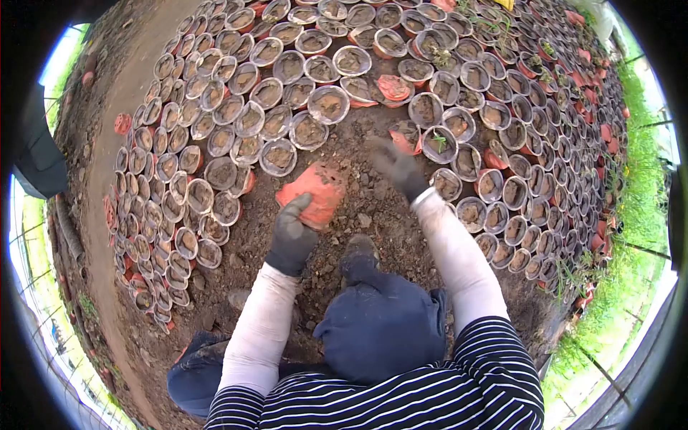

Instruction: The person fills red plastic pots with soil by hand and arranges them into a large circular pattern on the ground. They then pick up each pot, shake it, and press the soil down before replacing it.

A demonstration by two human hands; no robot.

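My left hand (295, 233), in a dark grey glove, grips a crumpled red bag (315, 193) with soil on its upper side. The bag is tilted over the loose soil (362, 193) in front of my knees. Blurred by motion, my right hand (394, 165) wears the same kind of glove and is over the soil to the right of that bag; its fingers are smeared. Just beyond the right hand lies another red bag (407, 139), close to a pot with a small green plant (439, 143).
Many round soil-filled pots (328, 104) stand packed in rows ahead and on both sides. A folded red bag (393, 87) lies among them. Green grass (631, 186) borders the right side, and a bare dirt path (107, 165) runs along the left.
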